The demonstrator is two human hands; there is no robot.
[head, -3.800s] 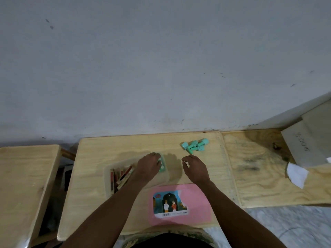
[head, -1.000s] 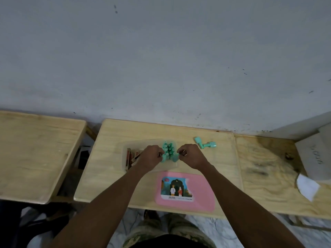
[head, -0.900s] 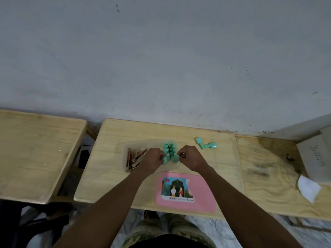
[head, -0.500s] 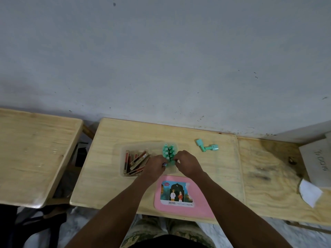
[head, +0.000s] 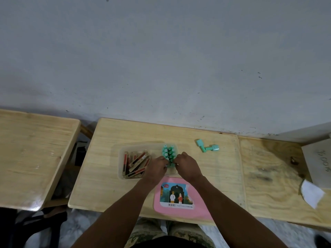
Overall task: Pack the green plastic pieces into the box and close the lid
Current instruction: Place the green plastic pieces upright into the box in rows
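1. Your wooden desk (head: 107,185) carries a clear plastic box (head: 120,158), just 9 o'clock of centre.
2. At 6 o'clock, a pink lid (head: 179,213) lies flat at the near edge.
3. At 2 o'clock, two loose green pieces (head: 215,147) lie touching.

Wall (head: 161,59): grey-white, flecked with small dark marks, filling the upper half.
Middle table (head: 107,185): pale plywood, set against the wall.
Left table (head: 32,149): the same wood, separated by a gap.
Right table (head: 268,185): butted against the middle one, with dark stains.
Sticks (head: 136,163): brown and red, jumbled, left of centre on the middle table.
White board (head: 318,161): far right, with handwritten marks.
Paper scrap (head: 311,193): white, at the board's near corner.
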